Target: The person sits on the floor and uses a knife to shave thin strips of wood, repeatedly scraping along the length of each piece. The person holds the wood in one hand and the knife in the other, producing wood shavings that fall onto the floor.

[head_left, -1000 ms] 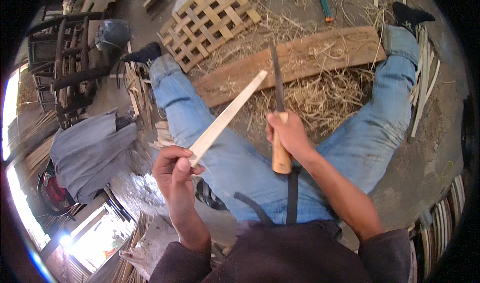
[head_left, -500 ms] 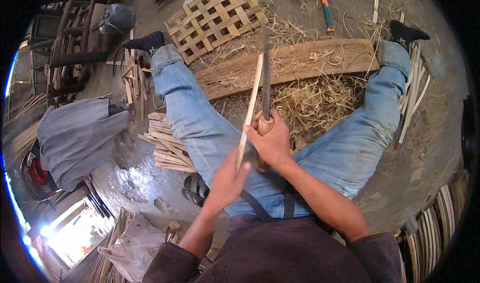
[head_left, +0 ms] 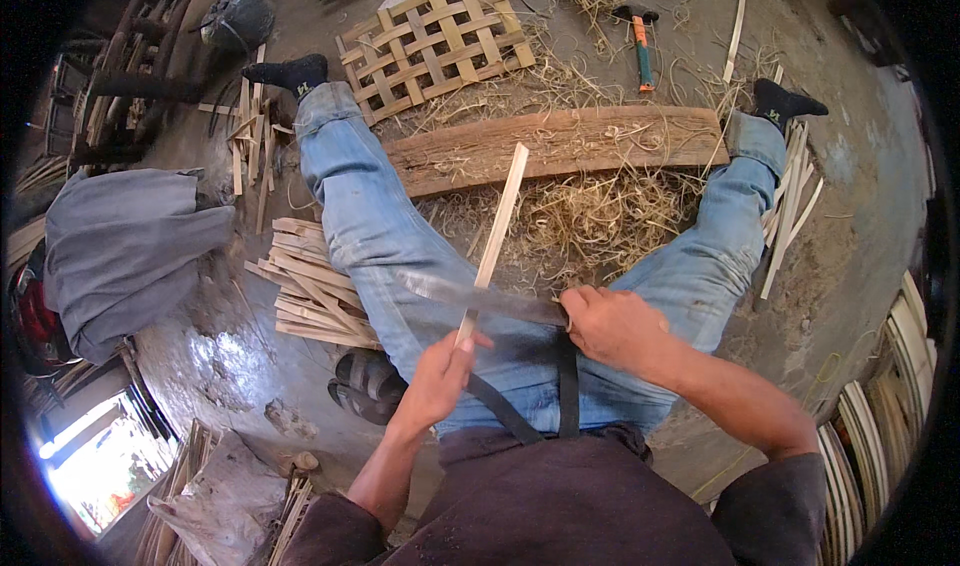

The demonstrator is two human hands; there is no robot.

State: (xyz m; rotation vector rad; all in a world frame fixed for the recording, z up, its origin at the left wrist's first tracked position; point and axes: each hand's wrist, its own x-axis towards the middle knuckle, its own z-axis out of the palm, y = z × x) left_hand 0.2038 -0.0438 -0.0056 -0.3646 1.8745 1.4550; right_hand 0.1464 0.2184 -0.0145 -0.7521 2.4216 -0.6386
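Note:
My left hand (head_left: 440,378) grips the lower end of a pale split-bamboo strip (head_left: 502,216), which slants up and away over my lap. In my right hand (head_left: 615,328) is a large knife (head_left: 510,304), its long grey blade pointing left. The blade crosses the strip a little above my left fingers. Whether it touches the strip or passes just over it I cannot tell. My closed right fingers hide the knife's handle.
Between my outstretched legs lie a wooden plank (head_left: 560,144) and curly shavings (head_left: 610,211). Beyond are a woven strip panel (head_left: 440,41) and a hammer (head_left: 642,51). Bundled strips (head_left: 315,291) lie by my left thigh, near sandals (head_left: 368,388). More strips (head_left: 790,201) lie beside my right leg.
The knife has swung from pointing away to lying crosswise over the strip, as my right hand moved right and nearer. My left hand has shifted slightly left and down.

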